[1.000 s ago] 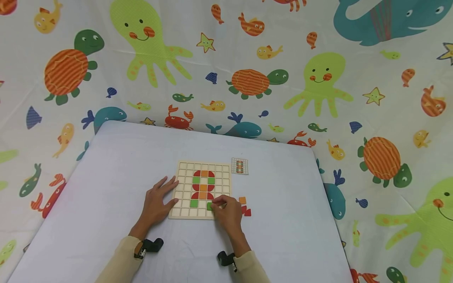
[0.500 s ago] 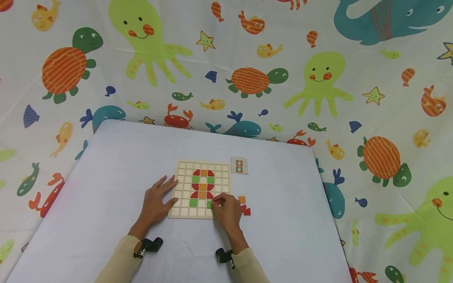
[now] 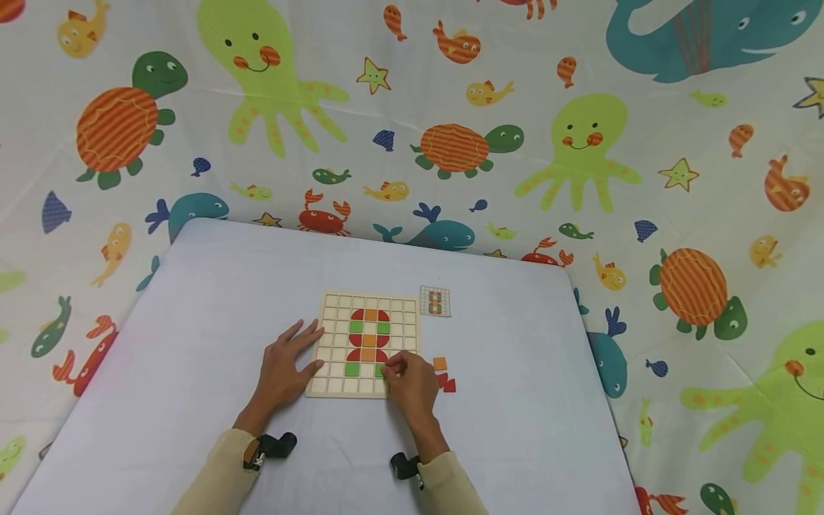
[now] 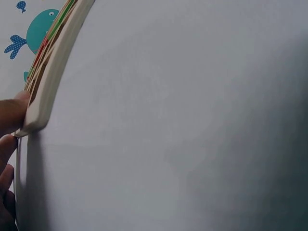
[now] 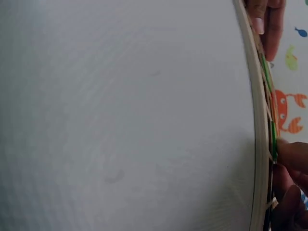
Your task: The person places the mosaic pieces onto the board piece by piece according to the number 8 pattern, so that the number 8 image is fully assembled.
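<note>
A square wooden grid board (image 3: 367, 393) lies on the white table, red, orange and green tiles forming a figure in its cells. My left hand (image 3: 283, 368) rests with spread fingers at the board's left edge; in the left wrist view its thumb (image 4: 12, 114) touches the board's corner (image 4: 38, 118). My right hand (image 3: 415, 386) is over the lower right of the board, thumb and index fingertips together at a green square tile (image 3: 380, 370), which they partly cover. The right wrist view has a fingertip right against that green tile (image 5: 274, 139), at its cell.
To the right of the board lie an orange square tile (image 3: 440, 363) and red rounded tiles (image 3: 449, 385). A small pattern card (image 3: 435, 301) sits by the board's upper right corner. Behind the table (image 3: 528, 343) hangs a sea-animal curtain (image 3: 412, 93).
The green tile under my right fingers has settled into line with its cell, and the fingers now cover more of it. My left hand stays in place on the board.
</note>
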Action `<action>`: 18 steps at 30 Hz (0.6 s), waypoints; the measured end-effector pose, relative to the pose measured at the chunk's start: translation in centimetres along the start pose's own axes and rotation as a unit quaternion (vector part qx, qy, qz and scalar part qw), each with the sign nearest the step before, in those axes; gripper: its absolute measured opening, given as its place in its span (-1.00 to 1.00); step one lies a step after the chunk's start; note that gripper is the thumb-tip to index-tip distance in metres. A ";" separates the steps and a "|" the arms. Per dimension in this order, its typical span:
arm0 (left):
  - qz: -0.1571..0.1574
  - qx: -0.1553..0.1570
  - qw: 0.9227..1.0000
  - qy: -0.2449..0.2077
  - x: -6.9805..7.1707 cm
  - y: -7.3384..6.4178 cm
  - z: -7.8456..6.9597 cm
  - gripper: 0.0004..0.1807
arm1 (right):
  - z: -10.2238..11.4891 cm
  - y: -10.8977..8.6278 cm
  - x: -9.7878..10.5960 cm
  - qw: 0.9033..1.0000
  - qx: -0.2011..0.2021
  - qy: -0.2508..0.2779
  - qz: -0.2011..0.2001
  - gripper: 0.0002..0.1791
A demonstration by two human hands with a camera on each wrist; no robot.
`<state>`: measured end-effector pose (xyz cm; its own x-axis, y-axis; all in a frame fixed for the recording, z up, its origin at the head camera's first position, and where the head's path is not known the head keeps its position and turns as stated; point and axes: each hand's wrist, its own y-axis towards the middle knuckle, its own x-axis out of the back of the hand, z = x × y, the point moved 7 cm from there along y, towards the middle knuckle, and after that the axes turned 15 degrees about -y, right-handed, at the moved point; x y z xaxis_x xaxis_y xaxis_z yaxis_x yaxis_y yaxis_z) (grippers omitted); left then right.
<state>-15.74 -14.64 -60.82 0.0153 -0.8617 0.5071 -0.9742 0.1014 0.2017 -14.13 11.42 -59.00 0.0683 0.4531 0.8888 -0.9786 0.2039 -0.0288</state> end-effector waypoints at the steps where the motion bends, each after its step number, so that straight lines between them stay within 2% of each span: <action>1: 0.000 0.000 1.000 0.001 0.0 0.0 0.0 -0.30 | 0.0 0.0 0.0 1.000 0.001 -0.002 -0.003 -0.87; 5: -0.001 -0.003 1.000 0.002 0.0 0.0 -0.1 -0.30 | 0.0 0.0 -0.1 1.000 0.006 -0.004 -0.009 -0.86; 10: -0.002 -0.004 1.000 0.003 -0.1 0.0 -0.1 -0.31 | -0.4 0.0 0.2 1.000 0.017 0.024 -0.005 -0.86; 18: -0.002 -0.004 1.000 0.000 0.0 -0.1 -0.2 -0.30 | -3.1 0.8 3.2 0.998 -0.010 0.054 -0.039 -0.84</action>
<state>-15.61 -14.53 -60.72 0.0188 -0.8625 0.5057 -0.9723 0.1022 0.2104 -14.10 15.75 -57.64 0.1648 0.5254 0.8347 -0.9656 0.2584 0.0280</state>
